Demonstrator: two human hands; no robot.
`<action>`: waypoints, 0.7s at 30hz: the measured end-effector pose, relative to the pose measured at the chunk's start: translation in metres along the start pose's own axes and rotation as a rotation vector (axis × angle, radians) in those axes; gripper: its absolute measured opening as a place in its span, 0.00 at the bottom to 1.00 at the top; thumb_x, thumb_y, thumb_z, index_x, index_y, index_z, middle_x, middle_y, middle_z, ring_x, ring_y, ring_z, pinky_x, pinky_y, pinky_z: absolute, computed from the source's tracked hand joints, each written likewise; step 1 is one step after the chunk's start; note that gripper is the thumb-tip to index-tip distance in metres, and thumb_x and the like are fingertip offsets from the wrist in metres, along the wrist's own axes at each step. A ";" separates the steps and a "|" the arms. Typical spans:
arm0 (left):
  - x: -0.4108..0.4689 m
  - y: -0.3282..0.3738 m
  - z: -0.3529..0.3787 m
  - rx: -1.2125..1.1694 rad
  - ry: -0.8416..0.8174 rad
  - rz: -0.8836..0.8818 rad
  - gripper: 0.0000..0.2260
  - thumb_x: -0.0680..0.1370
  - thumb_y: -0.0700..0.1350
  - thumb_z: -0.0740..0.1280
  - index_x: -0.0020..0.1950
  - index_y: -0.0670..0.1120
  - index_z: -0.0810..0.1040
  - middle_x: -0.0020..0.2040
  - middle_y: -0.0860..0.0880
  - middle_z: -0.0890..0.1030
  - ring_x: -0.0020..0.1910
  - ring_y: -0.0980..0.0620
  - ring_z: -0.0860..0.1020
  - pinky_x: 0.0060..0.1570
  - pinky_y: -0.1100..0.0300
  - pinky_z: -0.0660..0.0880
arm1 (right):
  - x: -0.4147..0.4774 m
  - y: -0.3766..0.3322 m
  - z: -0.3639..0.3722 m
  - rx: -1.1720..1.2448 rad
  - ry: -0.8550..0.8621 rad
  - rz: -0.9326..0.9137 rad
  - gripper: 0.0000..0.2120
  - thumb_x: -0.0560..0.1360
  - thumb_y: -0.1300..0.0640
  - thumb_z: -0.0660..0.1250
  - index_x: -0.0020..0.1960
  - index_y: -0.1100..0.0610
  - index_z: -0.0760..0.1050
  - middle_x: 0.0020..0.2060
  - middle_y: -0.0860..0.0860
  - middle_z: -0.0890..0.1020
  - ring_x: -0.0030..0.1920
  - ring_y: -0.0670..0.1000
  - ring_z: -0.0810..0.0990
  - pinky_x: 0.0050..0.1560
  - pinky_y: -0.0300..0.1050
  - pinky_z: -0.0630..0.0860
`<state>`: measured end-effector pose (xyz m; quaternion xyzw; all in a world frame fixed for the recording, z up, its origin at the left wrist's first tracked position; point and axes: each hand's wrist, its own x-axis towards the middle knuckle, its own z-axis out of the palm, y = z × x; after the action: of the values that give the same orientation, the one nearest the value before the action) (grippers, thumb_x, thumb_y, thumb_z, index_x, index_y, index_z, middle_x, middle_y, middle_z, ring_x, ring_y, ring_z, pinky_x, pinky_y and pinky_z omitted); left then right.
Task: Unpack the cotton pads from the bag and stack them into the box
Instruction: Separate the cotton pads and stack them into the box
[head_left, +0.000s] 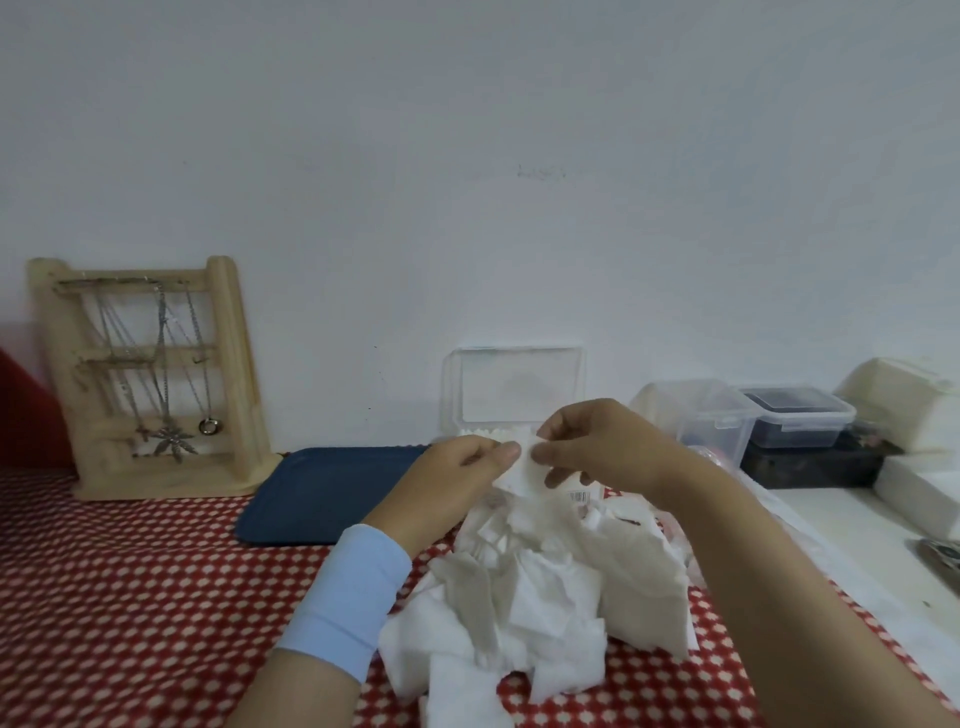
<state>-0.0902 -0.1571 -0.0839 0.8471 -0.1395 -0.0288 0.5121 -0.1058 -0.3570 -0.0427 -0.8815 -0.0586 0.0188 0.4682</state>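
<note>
Both hands hold one white cotton pad above the table. My left hand pinches its left edge and my right hand pinches its right edge. Below them lies a loose heap of white cotton pads on the red dotted cloth, with the crumpled clear bag at its right side. Behind the hands stands the clear box with its lid raised against the wall; a row of white pads shows along its front rim.
A dark blue tray lies left of the hands. A wooden jewellery stand with necklaces leans at the wall, far left. Clear and dark plastic containers and white boxes crowd the right side.
</note>
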 end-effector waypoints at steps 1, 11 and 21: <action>0.000 0.002 0.000 -0.053 -0.004 0.007 0.17 0.78 0.60 0.67 0.55 0.49 0.84 0.49 0.53 0.86 0.48 0.57 0.83 0.52 0.59 0.78 | -0.002 -0.001 0.000 0.035 -0.014 -0.021 0.05 0.76 0.56 0.73 0.47 0.57 0.80 0.35 0.50 0.86 0.36 0.45 0.85 0.34 0.38 0.72; -0.003 -0.012 -0.012 -0.470 0.133 -0.140 0.04 0.80 0.38 0.69 0.52 0.39 0.83 0.47 0.44 0.88 0.40 0.49 0.87 0.37 0.59 0.81 | 0.010 0.015 0.017 -0.414 0.020 -0.017 0.05 0.72 0.55 0.76 0.46 0.47 0.83 0.44 0.43 0.86 0.39 0.45 0.85 0.41 0.38 0.80; -0.001 -0.019 -0.011 -0.471 0.180 -0.164 0.03 0.80 0.38 0.70 0.51 0.41 0.83 0.42 0.47 0.86 0.36 0.50 0.85 0.31 0.64 0.78 | 0.005 0.009 0.022 -0.580 -0.108 -0.030 0.22 0.67 0.52 0.81 0.59 0.46 0.83 0.40 0.42 0.76 0.40 0.43 0.76 0.45 0.35 0.74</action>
<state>-0.0849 -0.1395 -0.0959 0.7122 -0.0135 -0.0265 0.7014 -0.1016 -0.3432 -0.0624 -0.9752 -0.0995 0.0411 0.1932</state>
